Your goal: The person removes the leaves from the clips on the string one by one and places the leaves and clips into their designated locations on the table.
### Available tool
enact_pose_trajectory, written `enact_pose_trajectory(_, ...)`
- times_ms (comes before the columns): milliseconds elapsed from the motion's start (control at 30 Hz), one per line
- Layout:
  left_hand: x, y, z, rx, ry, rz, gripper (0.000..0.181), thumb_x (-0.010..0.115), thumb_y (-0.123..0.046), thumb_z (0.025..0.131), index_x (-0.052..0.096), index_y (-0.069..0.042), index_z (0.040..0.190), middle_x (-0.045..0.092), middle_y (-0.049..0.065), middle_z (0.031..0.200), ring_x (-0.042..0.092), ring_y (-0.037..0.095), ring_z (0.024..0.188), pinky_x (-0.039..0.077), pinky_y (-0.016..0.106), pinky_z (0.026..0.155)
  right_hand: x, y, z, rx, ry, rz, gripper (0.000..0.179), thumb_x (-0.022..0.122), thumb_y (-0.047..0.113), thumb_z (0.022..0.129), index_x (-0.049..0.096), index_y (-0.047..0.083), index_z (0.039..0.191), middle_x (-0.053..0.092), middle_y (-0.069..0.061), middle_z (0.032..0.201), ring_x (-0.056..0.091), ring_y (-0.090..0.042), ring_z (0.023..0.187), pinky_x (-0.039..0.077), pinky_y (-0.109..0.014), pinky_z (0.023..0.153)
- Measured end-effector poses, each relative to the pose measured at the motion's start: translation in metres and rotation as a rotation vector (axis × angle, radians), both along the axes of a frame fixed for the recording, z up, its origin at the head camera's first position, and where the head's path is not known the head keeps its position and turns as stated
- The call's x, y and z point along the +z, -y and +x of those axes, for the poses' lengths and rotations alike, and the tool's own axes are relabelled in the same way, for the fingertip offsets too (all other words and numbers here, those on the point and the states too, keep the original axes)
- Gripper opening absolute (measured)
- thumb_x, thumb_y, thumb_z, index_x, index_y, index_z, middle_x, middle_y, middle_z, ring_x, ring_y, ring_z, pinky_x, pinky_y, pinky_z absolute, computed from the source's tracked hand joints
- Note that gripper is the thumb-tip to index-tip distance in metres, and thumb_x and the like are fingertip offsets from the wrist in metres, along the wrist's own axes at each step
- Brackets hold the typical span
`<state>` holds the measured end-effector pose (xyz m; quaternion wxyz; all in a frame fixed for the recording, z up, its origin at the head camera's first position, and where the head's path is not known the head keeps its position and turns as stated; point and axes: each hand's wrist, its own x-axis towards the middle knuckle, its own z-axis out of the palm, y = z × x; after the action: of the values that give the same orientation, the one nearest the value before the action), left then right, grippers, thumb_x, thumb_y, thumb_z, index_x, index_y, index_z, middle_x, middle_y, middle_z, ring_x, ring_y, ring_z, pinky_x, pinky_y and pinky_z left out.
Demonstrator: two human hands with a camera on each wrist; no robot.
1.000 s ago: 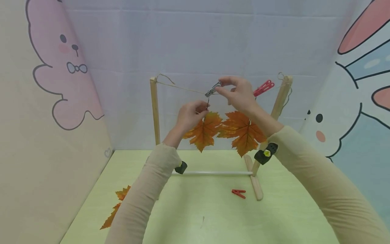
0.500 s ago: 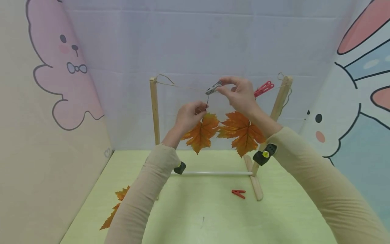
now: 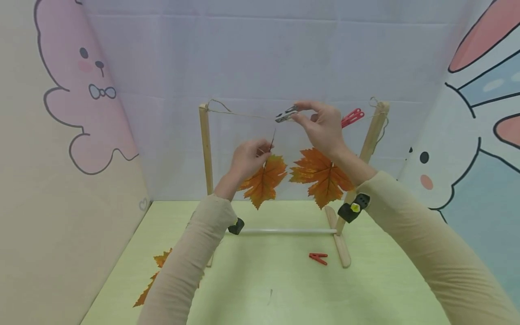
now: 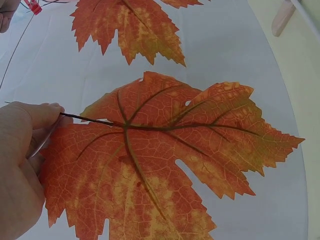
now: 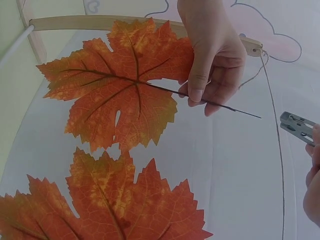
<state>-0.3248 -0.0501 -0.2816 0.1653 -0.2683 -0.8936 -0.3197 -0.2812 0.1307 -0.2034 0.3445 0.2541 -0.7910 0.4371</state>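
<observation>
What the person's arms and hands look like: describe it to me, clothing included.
The left sleeve and right sleeve are long, plain beige and creased, ending near the wrists. The left hand and right hand are gloveless. The left camera and right camera, worn there, are small and black with yellow marks. No cables show.

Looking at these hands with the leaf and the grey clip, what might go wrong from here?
The stem is thin and sits apart from the string, so the grey clip might catch only one of them. The held leaf is pinched just by its stem in the left hand, so it could twist or slip. It might also bump the neighbouring leaf close beside it.
</observation>
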Motion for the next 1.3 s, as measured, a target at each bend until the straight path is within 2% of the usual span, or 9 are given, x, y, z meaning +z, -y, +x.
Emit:
enact_pose_trajectory(133,-0.003,0.003,-0.001,0.012,0.023,-0.006,0.017,0.06,-0.014,0.088,0.065,-0.01,0.103,0.066,0.005,0.094,0.063,0.018,0.083,0.049,0.03,0.075,-0.01,-0.008,-0.015,0.022,-0.01,-0.011,0.023,0.064,0.009,0.084,0.066,0.0,0.106,0.067,-0.01,0.097,0.025,-0.002,0.035,0.022,-0.018,0.036)
enact_pose_trajectory(267,-0.006,0.008,-0.001,0.018,0.038,-0.009,0.017,0.059,-0.014,0.088,0.065,-0.01,0.103,0.065,0.005,0.094,0.062,0.018,0.084,0.048,0.031,0.075,-0.015,-0.013,-0.017,0.081,-0.024,-0.021,0.028,0.063,0.007,0.084,0.063,0.0,0.111,0.065,-0.011,0.102,0.027,-0.006,0.033,0.023,-0.019,0.034)
enact_pose_trajectory(533,-0.015,0.02,-0.003,0.011,0.021,-0.018,0.014,0.06,-0.012,0.087,0.065,-0.008,0.099,0.066,0.006,0.091,0.062,0.019,0.081,0.049,0.032,0.076,-0.019,-0.013,-0.006,0.135,-0.014,-0.051,0.034,0.062,-0.001,0.083,0.058,-0.005,0.116,0.061,-0.02,0.106,0.023,-0.005,0.034,0.023,-0.019,0.036)
enact_pose_trajectory(733,-0.021,0.028,-0.004,0.019,0.037,-0.045,0.012,0.06,-0.012,0.087,0.065,-0.008,0.097,0.066,0.006,0.091,0.063,0.019,0.08,0.049,0.033,0.075,-0.03,-0.017,-0.002,0.11,0.008,-0.023,0.034,0.065,0.004,0.082,0.06,0.001,0.116,0.063,-0.012,0.106,0.024,-0.006,0.035,0.023,-0.019,0.035)
enact_pose_trajectory(1000,-0.025,0.034,-0.001,0.024,0.055,-0.066,0.013,0.06,-0.013,0.087,0.066,-0.007,0.097,0.067,0.006,0.091,0.063,0.019,0.079,0.049,0.035,0.075,-0.043,-0.017,0.001,0.179,0.019,-0.039,0.034,0.065,0.003,0.081,0.061,0.001,0.115,0.064,-0.012,0.105,0.023,-0.008,0.033,0.022,-0.021,0.034)
enact_pose_trajectory(1300,-0.029,0.042,0.002,0.02,0.087,-0.073,0.014,0.059,-0.013,0.087,0.067,-0.006,0.097,0.067,0.007,0.091,0.063,0.02,0.079,0.049,0.035,0.075,-0.043,-0.017,0.026,0.188,0.109,-0.037,0.034,0.061,-0.008,0.081,0.056,-0.011,0.114,0.059,-0.025,0.105,0.023,-0.006,0.035,0.022,-0.019,0.036)
